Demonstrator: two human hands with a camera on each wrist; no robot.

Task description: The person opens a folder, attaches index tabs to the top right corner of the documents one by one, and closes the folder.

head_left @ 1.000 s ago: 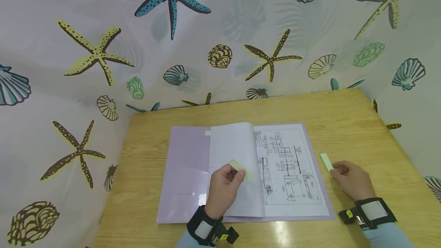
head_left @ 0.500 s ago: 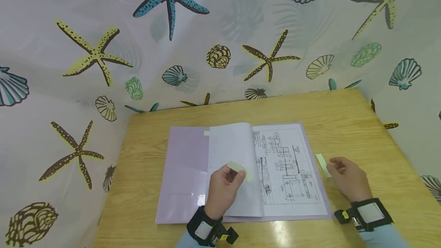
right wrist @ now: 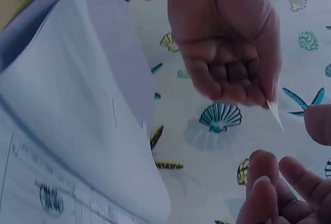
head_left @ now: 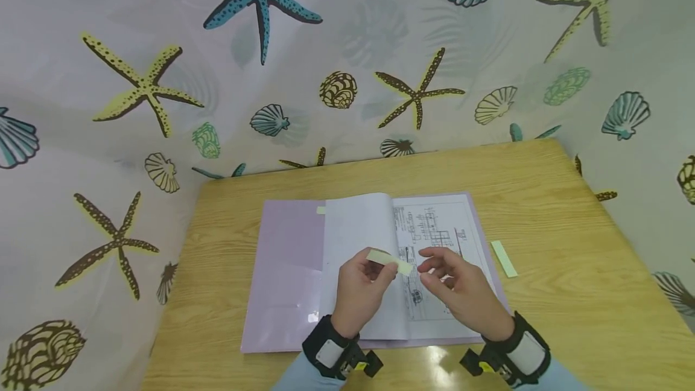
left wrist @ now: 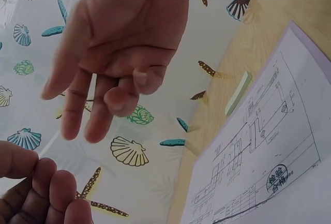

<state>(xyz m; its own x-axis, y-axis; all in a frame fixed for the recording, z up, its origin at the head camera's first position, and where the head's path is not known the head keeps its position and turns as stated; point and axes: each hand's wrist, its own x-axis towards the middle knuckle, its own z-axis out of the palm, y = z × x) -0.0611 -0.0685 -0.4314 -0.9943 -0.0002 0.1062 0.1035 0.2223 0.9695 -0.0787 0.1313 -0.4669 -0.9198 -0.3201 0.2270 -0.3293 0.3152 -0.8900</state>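
My left hand (head_left: 358,294) pinches a pale yellow-green sticky note (head_left: 390,261) between thumb and fingers, above an open document folder. Edge-on, the note (right wrist: 275,116) looks like a thin sliver in the right wrist view. Just right of it my right hand (head_left: 467,291) hovers with fingers spread and loosely bent, holding nothing and apart from the note. Below lies the lilac folder (head_left: 285,276), with a blank white page (head_left: 355,222) turned left and a technical drawing (head_left: 434,219) facing up. A narrow pad of sticky notes (head_left: 504,259) lies on the table right of the folder.
A small pale tab (head_left: 321,210) sticks out at the turned page's upper left edge. The wooden table (head_left: 548,198) ends at a cloth (head_left: 304,29) printed with starfish and shells. A black camera strap (head_left: 331,349) circles each wrist.
My right hand has left the sticky-note pad and moved left over the drawing, towards the left hand. The left hand has shifted slightly right, still pinching the note. The pad stays on the table.
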